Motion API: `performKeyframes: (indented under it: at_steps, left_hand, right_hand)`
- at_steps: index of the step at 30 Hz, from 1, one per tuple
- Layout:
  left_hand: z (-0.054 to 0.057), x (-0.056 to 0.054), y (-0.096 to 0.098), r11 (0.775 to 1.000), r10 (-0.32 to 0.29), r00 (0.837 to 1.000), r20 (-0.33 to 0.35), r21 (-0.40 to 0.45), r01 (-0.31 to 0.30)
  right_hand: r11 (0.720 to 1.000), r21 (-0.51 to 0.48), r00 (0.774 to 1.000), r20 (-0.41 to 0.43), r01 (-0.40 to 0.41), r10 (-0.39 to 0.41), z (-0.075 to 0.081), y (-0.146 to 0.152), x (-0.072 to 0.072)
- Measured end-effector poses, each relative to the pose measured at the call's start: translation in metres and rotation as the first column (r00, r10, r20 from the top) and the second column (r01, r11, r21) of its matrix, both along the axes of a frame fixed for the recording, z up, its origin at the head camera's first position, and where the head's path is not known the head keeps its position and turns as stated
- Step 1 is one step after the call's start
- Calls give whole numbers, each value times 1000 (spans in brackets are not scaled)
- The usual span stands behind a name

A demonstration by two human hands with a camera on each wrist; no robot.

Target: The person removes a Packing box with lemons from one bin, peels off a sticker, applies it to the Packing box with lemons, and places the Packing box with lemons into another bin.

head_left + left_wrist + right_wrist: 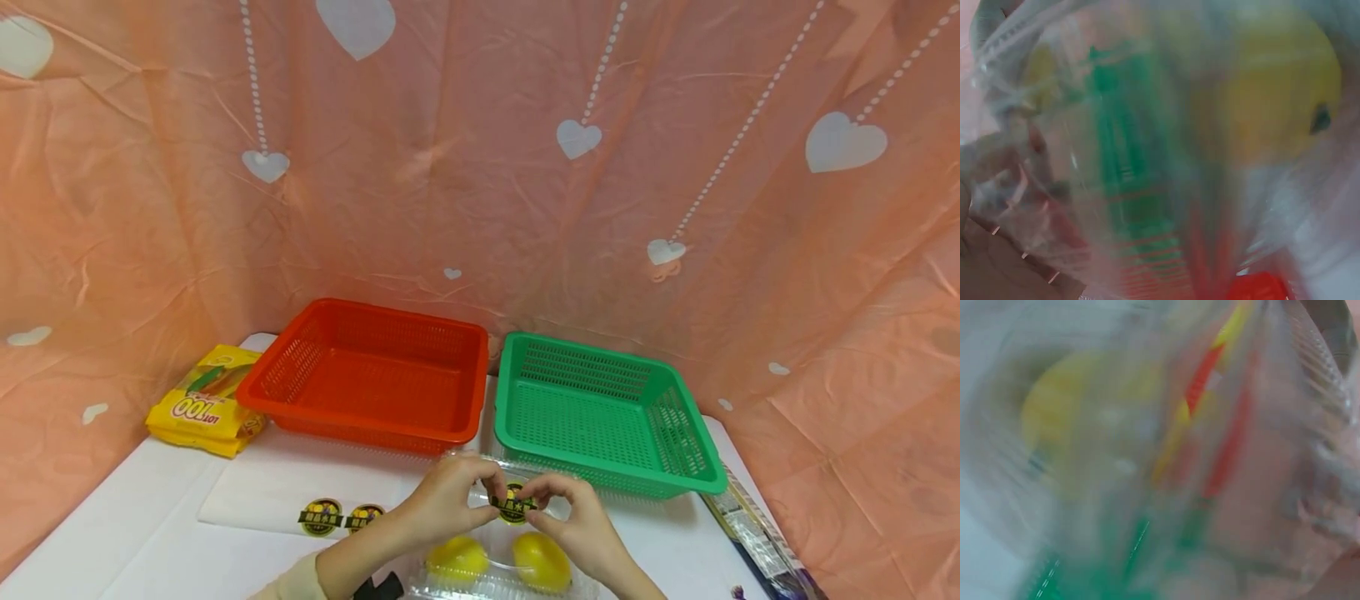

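Observation:
A round black-and-gold sticker with a banner across it [513, 504] is between my two hands, over a clear plastic box [491, 575]. My left hand [453, 493] pinches its left end between thumb and forefinger. At its right end, the thumb and forefinger of my right hand [572, 518] pinch in the same way. Two yellow fruits [457, 558] lie side by side in the box below the hands. Through the blurred clear plastic, a yellow fruit [1279, 94] shows in the left wrist view and a yellow fruit [1063, 412] in the right wrist view.
Behind the hands stand a red basket [375, 437] and a green basket [607, 483]. A yellow packet [202, 404] is at the far left. White backing paper with more stickers [321, 517] lies left of the box; shiny packaging [765, 533] lies at the right edge.

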State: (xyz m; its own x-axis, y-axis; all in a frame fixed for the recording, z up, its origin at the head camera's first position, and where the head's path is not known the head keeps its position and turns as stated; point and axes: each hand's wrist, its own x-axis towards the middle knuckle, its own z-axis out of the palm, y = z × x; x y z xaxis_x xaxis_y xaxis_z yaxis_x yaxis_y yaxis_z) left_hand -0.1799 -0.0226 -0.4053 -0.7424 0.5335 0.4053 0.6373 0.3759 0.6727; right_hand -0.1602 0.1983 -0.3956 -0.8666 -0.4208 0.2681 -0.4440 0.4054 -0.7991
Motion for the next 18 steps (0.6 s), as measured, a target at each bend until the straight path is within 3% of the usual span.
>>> performKeyframes:
  at_steps: [4, 9, 18]
  left_hand:
    - [-1, -1, 1, 998, 20, 1000, -2, -57, -20]
    - [-4, 1, 2, 995, 33, 999, 26, -92, -30]
    - [-7, 0, 3, 994, 42, 999, 23, -106, -40]
  right_hand:
    - [1000, 21, 999, 47, -23, 22, -3, -1, -3]
    - [998, 20, 998, 40, -55, 54, -7, -2, -6]
    - [999, 48, 1000, 19, -18, 17, -12, -5, -6]
